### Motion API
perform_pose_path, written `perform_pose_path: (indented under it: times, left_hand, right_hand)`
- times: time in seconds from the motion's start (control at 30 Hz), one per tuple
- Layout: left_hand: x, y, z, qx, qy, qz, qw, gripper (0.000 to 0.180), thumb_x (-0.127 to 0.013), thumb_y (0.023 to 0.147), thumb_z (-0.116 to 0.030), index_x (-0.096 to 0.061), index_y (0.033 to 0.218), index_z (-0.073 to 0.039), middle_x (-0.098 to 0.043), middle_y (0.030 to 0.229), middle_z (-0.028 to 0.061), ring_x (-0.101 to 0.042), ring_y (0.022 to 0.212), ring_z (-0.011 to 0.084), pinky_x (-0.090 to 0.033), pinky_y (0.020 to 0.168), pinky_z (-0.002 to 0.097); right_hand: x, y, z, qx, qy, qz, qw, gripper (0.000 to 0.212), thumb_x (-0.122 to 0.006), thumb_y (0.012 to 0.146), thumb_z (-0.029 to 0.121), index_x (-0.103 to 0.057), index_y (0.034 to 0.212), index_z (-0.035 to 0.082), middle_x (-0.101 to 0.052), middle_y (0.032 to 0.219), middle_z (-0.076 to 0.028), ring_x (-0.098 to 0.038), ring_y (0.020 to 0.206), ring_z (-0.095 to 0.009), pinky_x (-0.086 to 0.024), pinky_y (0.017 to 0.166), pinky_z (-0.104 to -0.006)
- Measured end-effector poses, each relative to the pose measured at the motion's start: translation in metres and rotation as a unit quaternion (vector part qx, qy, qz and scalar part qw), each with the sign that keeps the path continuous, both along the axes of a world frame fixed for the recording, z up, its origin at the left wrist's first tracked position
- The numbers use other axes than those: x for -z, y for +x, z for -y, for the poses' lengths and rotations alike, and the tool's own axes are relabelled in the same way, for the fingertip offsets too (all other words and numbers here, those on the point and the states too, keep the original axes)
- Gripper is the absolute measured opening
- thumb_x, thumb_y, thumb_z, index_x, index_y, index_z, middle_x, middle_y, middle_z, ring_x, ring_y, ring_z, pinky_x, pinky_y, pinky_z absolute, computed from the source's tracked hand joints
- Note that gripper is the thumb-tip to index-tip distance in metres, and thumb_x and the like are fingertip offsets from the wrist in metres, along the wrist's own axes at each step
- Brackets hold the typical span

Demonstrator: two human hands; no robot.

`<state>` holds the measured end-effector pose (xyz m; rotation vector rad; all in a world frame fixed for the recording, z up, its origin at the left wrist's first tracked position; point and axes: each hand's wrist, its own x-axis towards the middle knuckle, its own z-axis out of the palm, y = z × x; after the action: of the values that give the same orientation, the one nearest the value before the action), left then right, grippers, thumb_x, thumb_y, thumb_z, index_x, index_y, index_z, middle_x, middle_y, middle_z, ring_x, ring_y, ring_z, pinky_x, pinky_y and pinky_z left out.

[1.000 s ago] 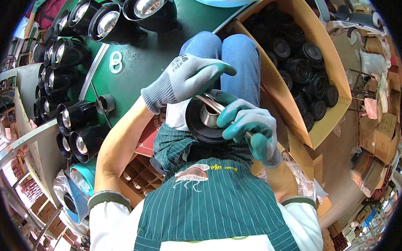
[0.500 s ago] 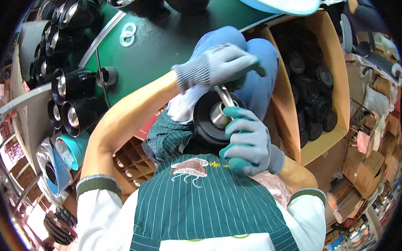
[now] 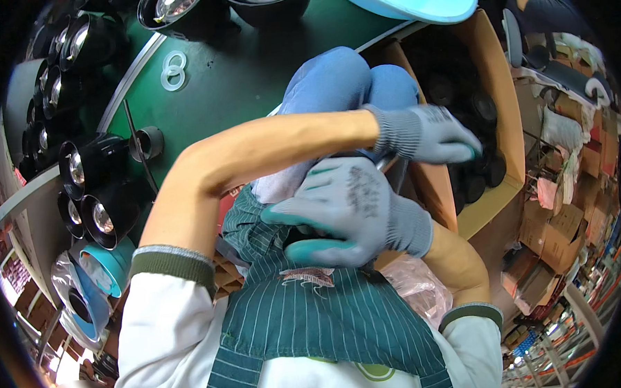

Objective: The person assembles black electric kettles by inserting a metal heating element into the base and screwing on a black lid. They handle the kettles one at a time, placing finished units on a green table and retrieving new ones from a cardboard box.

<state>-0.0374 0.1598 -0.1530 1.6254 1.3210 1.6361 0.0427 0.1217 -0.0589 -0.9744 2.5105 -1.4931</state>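
Note:
My left hand [image 3: 436,136], in a grey glove with green fingertips, reaches across to the right over the near wall of a cardboard box [image 3: 428,182]. Its fingers stretch out above the black round pieces [image 3: 473,180] inside, and nothing shows in them. My right hand [image 3: 346,210], gloved alike, lies over my lap with thumb and fingers curved round a black round part [image 3: 300,234]. That hand hides most of the part. A sliver of shiny metal [image 3: 387,165] shows beneath my left wrist; the rest is covered.
Two white rings [image 3: 174,80] lie on the green table, with a grey short tube [image 3: 146,143] by its edge. Black lamp-like housings [image 3: 91,162] stand at left and at the top. A light blue basin [image 3: 413,6] sits at top right, clear plastic [image 3: 415,293] by my right arm.
My left hand has moved right, from above the black part to over the box. My right hand has shifted left and now covers the part and its metal centre.

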Motion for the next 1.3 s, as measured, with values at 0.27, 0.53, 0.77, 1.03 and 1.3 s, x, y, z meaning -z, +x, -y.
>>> perform_pose_path:
  times: [0.27,0.53,0.77,1.03,1.3]
  left_hand:
    - [-0.111,-0.036,0.133,-0.002,-0.483,-0.096,0.871,0.038,-0.074,0.092,-0.038,-0.073,0.111,-0.004,-0.072,0.098,0.0149,-0.071,0.092,0.0263,-0.057,0.087,0.0373]
    - [-0.179,0.03,0.102,0.094,-0.624,-0.39,0.671,0.045,-0.058,0.103,-0.04,-0.07,0.111,0.003,-0.073,0.084,0.0155,-0.074,0.072,0.0218,-0.06,0.064,0.0374]
    - [-0.137,0.08,0.11,-0.18,-0.647,-0.378,0.637,0.089,-0.05,0.101,-0.063,-0.039,0.146,0.012,-0.073,0.097,0.0222,-0.076,0.082,0.0271,-0.061,0.06,0.0394]
    - [-0.112,0.062,0.149,-0.157,-0.498,-0.429,0.737,0.062,-0.057,0.098,-0.061,-0.054,0.121,-0.003,-0.067,0.08,0.0169,-0.071,0.067,0.0316,-0.056,0.056,0.0393]
    - [-0.069,-0.004,0.155,-0.076,-0.161,-0.294,0.939,0.029,-0.06,0.096,-0.033,-0.061,0.11,-0.007,-0.068,0.081,0.015,-0.07,0.073,0.0361,-0.055,0.062,0.042]
  right_hand:
    - [0.005,0.022,-0.035,-0.104,-0.658,0.227,0.71,0.063,-0.029,0.11,0.051,-0.064,0.133,0.004,-0.068,0.095,-0.013,-0.065,0.087,-0.027,-0.051,0.098,-0.0475]
    - [0.106,0.079,-0.102,0.1,-0.802,0.221,0.545,0.073,-0.029,0.108,0.058,-0.039,0.156,0.004,-0.052,0.148,-0.028,-0.055,0.134,-0.041,-0.041,0.117,-0.0535]
    - [0.122,0.023,-0.074,0.139,-0.684,0.422,0.579,0.067,-0.05,0.104,0.056,-0.053,0.144,0.003,-0.067,0.132,-0.018,-0.067,0.116,-0.032,-0.059,0.094,-0.0411]
    - [0.108,0.057,-0.055,0.071,-0.794,0.279,0.535,0.04,-0.046,0.11,0.03,-0.042,0.074,0.012,-0.044,0.077,-0.006,-0.055,0.087,-0.029,-0.046,0.101,-0.0488]
    - [0.07,0.101,-0.038,0.253,-0.555,0.055,0.791,0.043,-0.043,0.096,0.015,-0.032,0.055,0.012,-0.04,0.064,-0.008,-0.047,0.082,-0.028,-0.042,0.106,-0.0533]
